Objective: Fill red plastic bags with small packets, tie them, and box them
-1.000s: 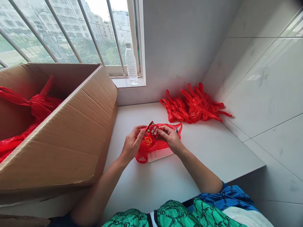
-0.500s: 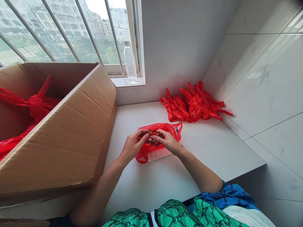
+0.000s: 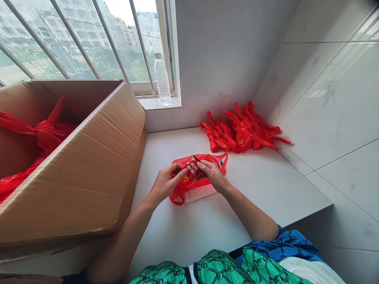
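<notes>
A small red packet [image 3: 192,167] with printed characters is pinched between both my hands at the middle of the white counter [image 3: 207,221]. My left hand [image 3: 164,184] grips its left side, my right hand [image 3: 212,174] its right side. The packet sits at the mouth of a thin red plastic bag [image 3: 177,193] lying on the counter. A white card or box [image 3: 199,193] shows through the bag under my hands.
A large open cardboard box [image 3: 79,165] with red bags [image 3: 38,134] inside fills the left. A heap of tied red bags [image 3: 241,130] lies at the back right by the tiled wall. A clear water bottle [image 3: 162,81] stands on the window sill.
The packet was turned and lowered into the bag's mouth, then tilted up so its printed face shows. Both hands stayed in place.
</notes>
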`<state>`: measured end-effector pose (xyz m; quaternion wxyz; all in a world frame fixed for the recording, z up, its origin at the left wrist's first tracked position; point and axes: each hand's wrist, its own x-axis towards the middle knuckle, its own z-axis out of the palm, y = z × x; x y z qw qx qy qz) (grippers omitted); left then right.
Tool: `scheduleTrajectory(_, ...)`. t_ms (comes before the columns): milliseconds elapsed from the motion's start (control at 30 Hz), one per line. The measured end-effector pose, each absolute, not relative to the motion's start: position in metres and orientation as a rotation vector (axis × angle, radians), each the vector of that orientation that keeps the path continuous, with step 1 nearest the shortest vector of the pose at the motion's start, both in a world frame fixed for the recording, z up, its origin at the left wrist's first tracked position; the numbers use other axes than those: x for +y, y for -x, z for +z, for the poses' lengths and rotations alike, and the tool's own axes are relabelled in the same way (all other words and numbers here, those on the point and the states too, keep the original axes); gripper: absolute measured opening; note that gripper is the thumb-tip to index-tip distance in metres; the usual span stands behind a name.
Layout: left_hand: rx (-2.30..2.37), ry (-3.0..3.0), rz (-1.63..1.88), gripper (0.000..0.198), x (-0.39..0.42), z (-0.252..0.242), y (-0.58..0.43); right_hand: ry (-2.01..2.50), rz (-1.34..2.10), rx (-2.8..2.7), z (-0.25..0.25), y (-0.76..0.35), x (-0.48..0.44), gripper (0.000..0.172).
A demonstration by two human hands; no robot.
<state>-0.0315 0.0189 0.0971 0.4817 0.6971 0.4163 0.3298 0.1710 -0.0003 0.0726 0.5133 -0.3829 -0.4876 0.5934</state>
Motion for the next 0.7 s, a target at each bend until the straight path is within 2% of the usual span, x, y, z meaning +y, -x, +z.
scheduleTrajectory(500,0.983,-1.651,0.882,0.037,0.0222,0.093,0.0318,1.007,1.422,-1.259,0.0705,-0.1725,0.0007,0.039)
scheduleTrajectory(700,1.012,-1.716,0.86,0.04,0.0224,0.0916,0.033,0.99,1.397,-1.335,0.0678,-0.1749,0.0008,0.035)
